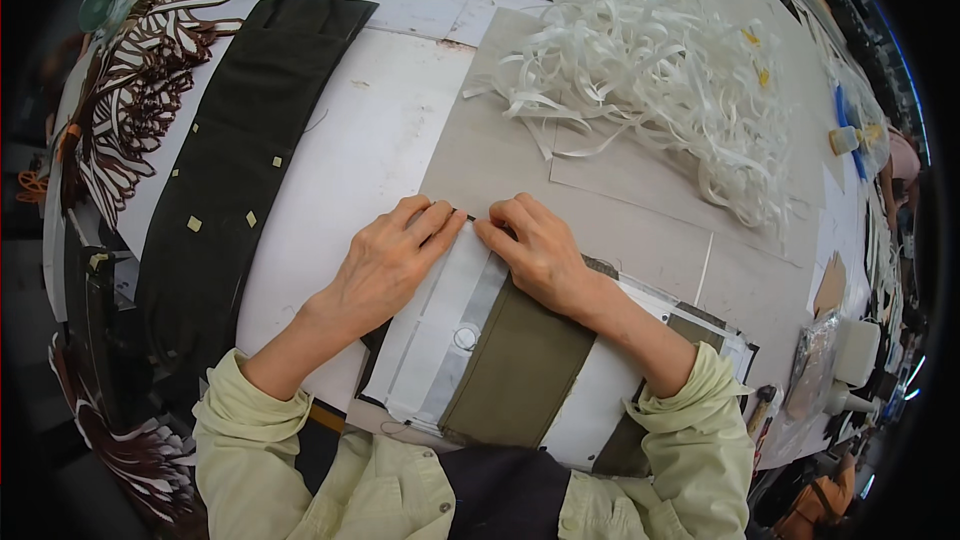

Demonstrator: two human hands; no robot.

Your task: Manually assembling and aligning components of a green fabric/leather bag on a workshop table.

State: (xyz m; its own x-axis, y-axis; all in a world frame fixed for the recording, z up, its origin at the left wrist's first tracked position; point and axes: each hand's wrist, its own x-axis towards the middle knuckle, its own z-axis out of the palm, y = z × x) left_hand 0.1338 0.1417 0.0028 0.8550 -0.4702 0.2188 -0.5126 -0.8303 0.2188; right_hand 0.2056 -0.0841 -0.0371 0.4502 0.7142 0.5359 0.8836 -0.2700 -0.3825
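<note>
A flat sewn fabric panel lies in front of me, with a broad olive-green band between white sections and darker olive bands at the right. A pale strip along its left part bears a small round disc. My left hand is closed, thumb and fingers pinching the panel's dark far edge near its upper left corner. Just right of it, my right hand pinches the same edge with curled fingers. The fingertips are a short gap apart and cover the bit of edge they grip. My right forearm passes over the panel.
At the left lies a long dark green bag piece with handles and small pale tabs. Brown-and-white straps are bundled beyond it. A tangled heap of white ribbon covers grey board at far right. A white bottle stands at the right edge.
</note>
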